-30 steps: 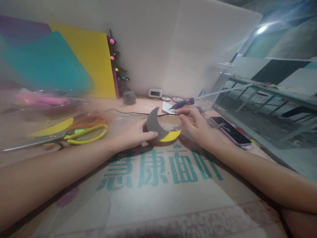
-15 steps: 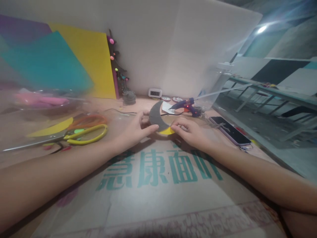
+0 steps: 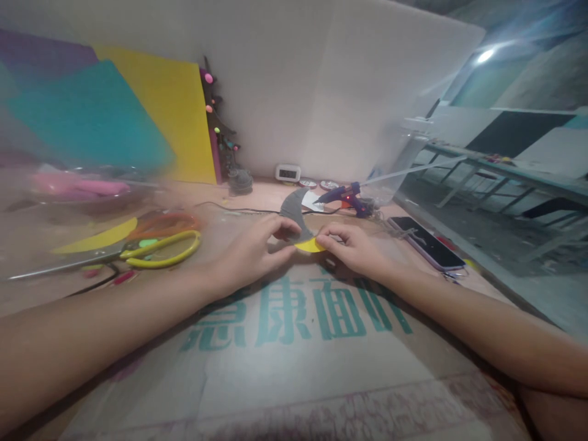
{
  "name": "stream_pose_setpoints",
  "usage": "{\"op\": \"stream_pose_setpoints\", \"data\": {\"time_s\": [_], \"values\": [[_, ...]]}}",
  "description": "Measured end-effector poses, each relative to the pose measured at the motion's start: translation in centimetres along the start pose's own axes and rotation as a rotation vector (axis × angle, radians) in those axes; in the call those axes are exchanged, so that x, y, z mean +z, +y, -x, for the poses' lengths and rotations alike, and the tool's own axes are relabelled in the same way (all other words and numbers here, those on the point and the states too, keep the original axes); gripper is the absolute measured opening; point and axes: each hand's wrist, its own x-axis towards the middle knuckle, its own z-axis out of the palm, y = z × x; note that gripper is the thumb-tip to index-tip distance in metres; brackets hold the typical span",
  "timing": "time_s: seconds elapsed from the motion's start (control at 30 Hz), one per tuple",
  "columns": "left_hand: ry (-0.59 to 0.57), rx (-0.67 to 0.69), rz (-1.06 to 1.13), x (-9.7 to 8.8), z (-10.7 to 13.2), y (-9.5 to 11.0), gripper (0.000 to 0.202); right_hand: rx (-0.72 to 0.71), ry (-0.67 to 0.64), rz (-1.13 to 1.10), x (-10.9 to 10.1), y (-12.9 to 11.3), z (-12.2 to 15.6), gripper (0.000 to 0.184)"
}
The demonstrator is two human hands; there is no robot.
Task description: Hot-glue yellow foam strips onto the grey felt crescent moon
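A dark grey crescent (image 3: pixel 293 211), cut from a flat sheet, stands tilted at the middle of the table, with a yellow piece (image 3: pixel 309 245) at its lower end. My right hand (image 3: pixel 351 248) pinches the right tip of these pieces between thumb and fingers. At their lower left is my left hand (image 3: pixel 264 248), its thumb and curved fingers apart with a gap between them. Its fingertips are close to the grey face and the yellow edge; whether they touch is unclear. How the grey and yellow parts are joined cannot be seen.
A glue gun (image 3: pixel 342 195) with a lit red light lies behind my hands, near a small white clock (image 3: pixel 288 173). At right is a phone (image 3: pixel 427 242). Scissors (image 3: pixel 160 250) lie left beside a yellow crescent piece (image 3: pixel 98 236). Coloured sheets (image 3: pixel 92 116) stand behind.
My left hand has loosened from the grey crescent's left side and shifted lower, fingers now apart. The crescent has tilted slightly and shows more yellow. My right hand keeps its pinch.
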Motion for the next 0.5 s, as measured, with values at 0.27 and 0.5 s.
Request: {"op": "stream_pose_setpoints", "data": {"time_s": [0.27,0.5], "values": [[-0.003,-0.032,0.007,-0.03,-0.06,-0.15,0.021,-0.021,0.002,0.024,0.01,0.18,-0.07,0.026],[-0.004,-0.076,0.041,-0.1,-0.13,0.1,0.023,0.02,-0.006,0.003,0.02,0.32,-0.04,0.027]]}}
